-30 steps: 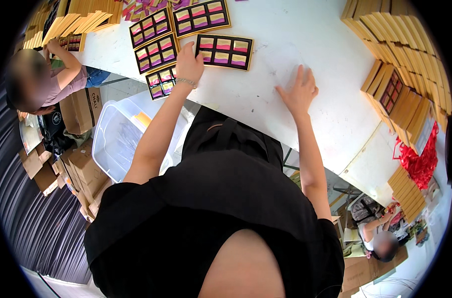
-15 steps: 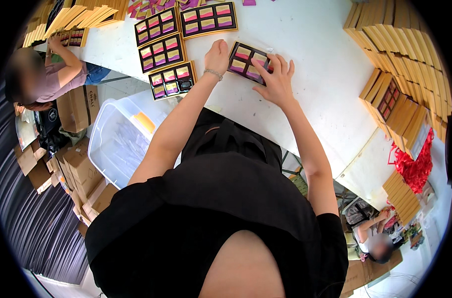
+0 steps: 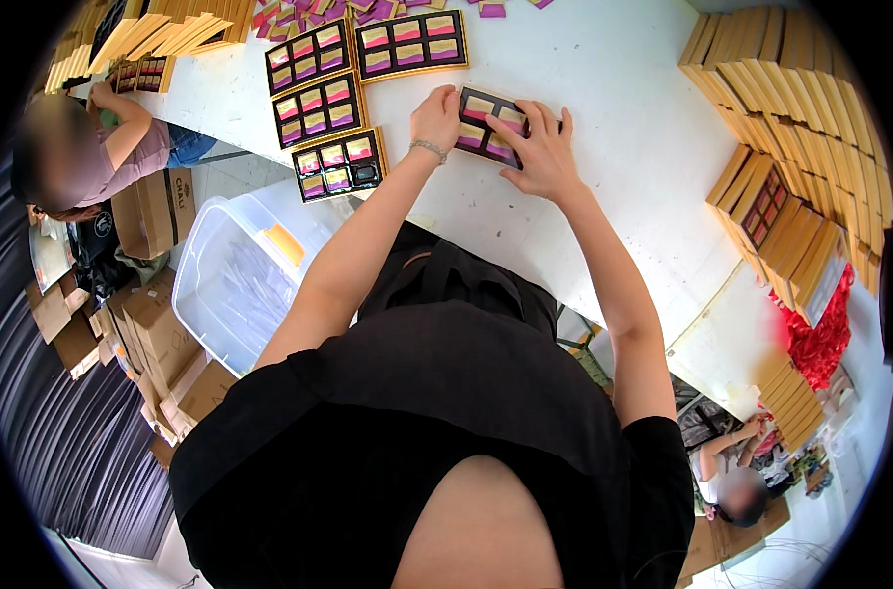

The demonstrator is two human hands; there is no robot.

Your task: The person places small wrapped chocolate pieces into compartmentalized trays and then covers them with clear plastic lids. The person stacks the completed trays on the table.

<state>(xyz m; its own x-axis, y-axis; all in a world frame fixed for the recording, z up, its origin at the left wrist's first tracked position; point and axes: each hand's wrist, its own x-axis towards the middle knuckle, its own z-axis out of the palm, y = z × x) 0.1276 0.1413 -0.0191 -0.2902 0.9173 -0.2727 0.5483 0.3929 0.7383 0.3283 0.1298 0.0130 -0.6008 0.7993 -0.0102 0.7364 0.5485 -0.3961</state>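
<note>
Both my hands rest on one dark tray [image 3: 493, 126] of pink, gold and purple squares, lying near the front of the white table [image 3: 613, 128]. My left hand [image 3: 436, 116] grips its left end, a bracelet on the wrist. My right hand [image 3: 542, 147] lies over its right part with fingers spread on the squares. Three similar gold-edged trays [image 3: 319, 108] lie in a column to the left, and a wider one [image 3: 412, 44] lies beyond.
Stacks of flat gold boxes [image 3: 810, 128] line the table's right side and far left corner. A clear plastic bin [image 3: 240, 275] and cardboard boxes [image 3: 152, 334] stand on the floor at left. One person sits at far left, another at lower right. Red stuff [image 3: 824, 329] lies right.
My left hand slid the tray from the left group toward the table's front. My right hand came off the bare table onto it. Both hands now sit on it.
</note>
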